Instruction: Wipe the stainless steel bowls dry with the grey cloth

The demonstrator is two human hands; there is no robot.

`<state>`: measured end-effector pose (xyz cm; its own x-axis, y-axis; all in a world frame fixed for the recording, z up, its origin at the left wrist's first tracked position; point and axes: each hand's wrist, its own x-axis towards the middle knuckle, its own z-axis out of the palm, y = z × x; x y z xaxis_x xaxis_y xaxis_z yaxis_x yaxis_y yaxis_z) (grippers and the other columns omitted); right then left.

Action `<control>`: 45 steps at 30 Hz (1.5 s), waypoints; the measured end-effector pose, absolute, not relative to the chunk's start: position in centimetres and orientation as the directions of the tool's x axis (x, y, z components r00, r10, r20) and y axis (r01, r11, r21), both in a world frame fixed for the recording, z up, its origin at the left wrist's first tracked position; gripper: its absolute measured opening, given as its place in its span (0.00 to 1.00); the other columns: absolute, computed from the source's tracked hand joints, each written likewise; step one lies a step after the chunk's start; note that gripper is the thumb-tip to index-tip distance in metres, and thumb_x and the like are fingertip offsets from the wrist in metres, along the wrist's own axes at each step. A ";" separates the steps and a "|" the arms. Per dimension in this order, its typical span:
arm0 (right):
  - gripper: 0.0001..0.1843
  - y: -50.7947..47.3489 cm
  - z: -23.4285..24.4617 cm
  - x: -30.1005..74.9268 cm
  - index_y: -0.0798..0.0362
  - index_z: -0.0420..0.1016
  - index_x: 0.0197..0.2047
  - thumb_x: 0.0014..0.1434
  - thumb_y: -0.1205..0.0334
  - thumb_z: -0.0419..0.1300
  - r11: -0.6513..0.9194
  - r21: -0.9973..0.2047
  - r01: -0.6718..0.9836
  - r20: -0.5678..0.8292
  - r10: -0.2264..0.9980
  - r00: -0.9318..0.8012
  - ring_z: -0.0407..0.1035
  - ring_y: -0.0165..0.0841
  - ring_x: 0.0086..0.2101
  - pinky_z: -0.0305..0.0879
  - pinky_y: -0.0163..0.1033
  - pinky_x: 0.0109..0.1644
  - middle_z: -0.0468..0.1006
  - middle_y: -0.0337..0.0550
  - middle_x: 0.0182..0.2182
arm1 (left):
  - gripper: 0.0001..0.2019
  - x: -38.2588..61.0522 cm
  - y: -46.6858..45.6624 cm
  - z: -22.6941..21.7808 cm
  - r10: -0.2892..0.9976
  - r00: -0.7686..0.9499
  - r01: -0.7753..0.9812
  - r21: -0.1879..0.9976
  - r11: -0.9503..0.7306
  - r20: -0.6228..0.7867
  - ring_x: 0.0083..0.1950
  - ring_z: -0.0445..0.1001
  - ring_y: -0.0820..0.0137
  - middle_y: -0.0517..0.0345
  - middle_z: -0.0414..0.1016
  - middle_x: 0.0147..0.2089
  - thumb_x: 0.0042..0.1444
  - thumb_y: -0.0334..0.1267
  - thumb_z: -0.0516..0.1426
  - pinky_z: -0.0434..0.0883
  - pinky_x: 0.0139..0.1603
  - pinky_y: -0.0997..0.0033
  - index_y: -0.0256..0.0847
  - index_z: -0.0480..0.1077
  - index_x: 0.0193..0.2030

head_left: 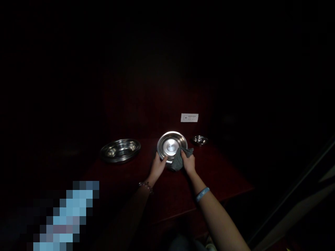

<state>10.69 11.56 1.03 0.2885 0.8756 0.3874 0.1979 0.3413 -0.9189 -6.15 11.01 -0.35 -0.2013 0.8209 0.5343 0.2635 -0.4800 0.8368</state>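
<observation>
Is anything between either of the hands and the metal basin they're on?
Yes, at the right hand: a grey cloth bunched in it comes between it and the metal basin, at the near-right rim. Nothing visible separates the left hand from the basin's near-left rim.

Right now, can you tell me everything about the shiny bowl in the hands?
The bowl is round, silvery and looks like metal. It has a wide, bright rim, and light gleams on its round bottom. It is tilted, its inside facing the camera, over the dark red table. The left hand holds its lower left edge; the right hand holds a grey cloth over its lower right edge.
</observation>
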 end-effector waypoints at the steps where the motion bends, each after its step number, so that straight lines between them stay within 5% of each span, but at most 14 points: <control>1: 0.20 11.6 1.0 10.7 0.55 0.82 0.33 0.55 0.47 0.59 0.338 -0.919 0.202 0.386 0.877 0.286 0.78 0.42 0.37 0.73 0.40 0.40 0.84 0.47 0.32 | 0.24 -6.2 10.8 -0.1 0.835 -0.198 0.256 0.850 -0.460 0.513 0.55 0.74 0.59 0.46 0.75 0.53 0.53 0.38 0.57 0.68 0.58 0.55 0.39 0.63 0.58; 15: 0.19 11.8 0.6 10.9 0.55 0.82 0.34 0.55 0.48 0.59 0.312 -0.924 0.221 0.368 0.885 0.287 0.79 0.41 0.35 0.73 0.38 0.38 0.84 0.47 0.32 | 0.18 -7.1 10.7 1.1 0.864 -0.167 0.152 0.878 -0.453 0.475 0.52 0.74 0.61 0.50 0.77 0.49 0.48 0.40 0.58 0.67 0.57 0.58 0.38 0.69 0.47; 25: 0.18 11.4 1.1 11.0 0.54 0.82 0.33 0.55 0.48 0.58 0.318 -0.899 0.303 0.406 0.863 0.301 0.79 0.41 0.35 0.72 0.38 0.38 0.84 0.47 0.31 | 0.26 -7.0 9.6 1.5 0.889 -0.167 0.368 0.864 -0.345 0.426 0.56 0.74 0.59 0.47 0.75 0.55 0.54 0.41 0.57 0.67 0.58 0.58 0.41 0.61 0.60; 30: 0.19 11.0 1.6 11.0 0.55 0.83 0.33 0.55 0.49 0.59 0.316 -0.901 0.298 0.406 0.855 0.322 0.79 0.43 0.35 0.72 0.38 0.37 0.84 0.48 0.30 | 0.37 -7.0 9.2 1.5 0.852 -0.174 0.397 0.827 -0.398 0.493 0.62 0.69 0.56 0.40 0.68 0.62 0.56 0.45 0.58 0.66 0.61 0.52 0.41 0.47 0.69; 34: 0.19 10.8 1.7 11.1 0.54 0.83 0.31 0.55 0.48 0.59 0.303 -0.904 0.302 0.403 0.841 0.361 0.79 0.43 0.35 0.72 0.38 0.37 0.84 0.49 0.28 | 0.38 -6.8 8.9 1.4 0.730 -0.138 0.495 0.685 -0.534 0.669 0.71 0.55 0.53 0.37 0.49 0.71 0.55 0.45 0.58 0.59 0.67 0.49 0.40 0.47 0.69; 38: 0.18 11.0 1.5 11.2 0.55 0.82 0.30 0.55 0.49 0.59 0.289 -0.908 0.304 0.399 0.818 0.415 0.79 0.44 0.34 0.72 0.38 0.37 0.84 0.51 0.29 | 0.35 -6.6 8.3 1.7 0.711 -0.091 0.547 0.632 -0.549 0.697 0.70 0.56 0.53 0.40 0.35 0.74 0.57 0.45 0.57 0.61 0.66 0.51 0.43 0.48 0.69; 45: 0.19 11.3 1.3 11.5 0.56 0.83 0.32 0.55 0.49 0.59 0.238 -0.917 0.321 0.368 0.817 0.444 0.79 0.44 0.34 0.71 0.38 0.36 0.84 0.53 0.30 | 0.24 -6.8 7.9 2.5 0.700 -0.092 0.604 0.599 -0.526 0.708 0.69 0.57 0.56 0.45 0.44 0.72 0.60 0.43 0.53 0.60 0.66 0.54 0.43 0.59 0.63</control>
<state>11.48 11.34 1.28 0.4442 0.8169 0.3678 0.3214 0.2379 -0.9166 -6.79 7.93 2.54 -0.0924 0.6999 0.7082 0.6044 -0.5258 0.5985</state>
